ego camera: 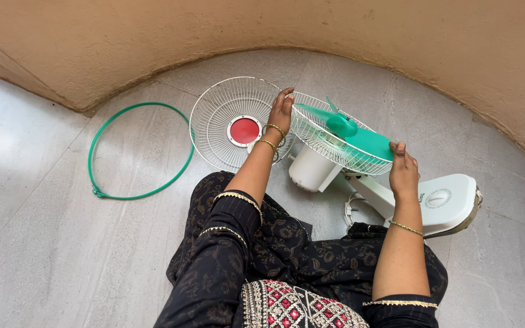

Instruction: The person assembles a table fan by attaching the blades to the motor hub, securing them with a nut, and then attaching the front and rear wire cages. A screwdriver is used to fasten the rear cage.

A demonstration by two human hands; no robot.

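Observation:
A white table fan lies tipped on the floor in front of me. Its rear wire grille (320, 136) faces up with the green blade (360, 138) mounted inside it. My left hand (282, 110) grips the grille's left rim. My right hand (403, 169) holds the right rim, next to a blade tip. The white motor housing (308, 171) sits under the grille. The fan's white base (454, 203), with a round dial, lies to the right of my right wrist. The loose front grille (223, 136), with a red centre disc, lies flat on the floor just left of my left hand.
A green hoop-shaped rim ring (95, 146) lies on the grey floor at the left. A tan wall (262, 30) curves around the back. My legs, in dark patterned cloth (274, 249), are folded beneath my arms. A white cord (352, 209) coils by the fan's stem.

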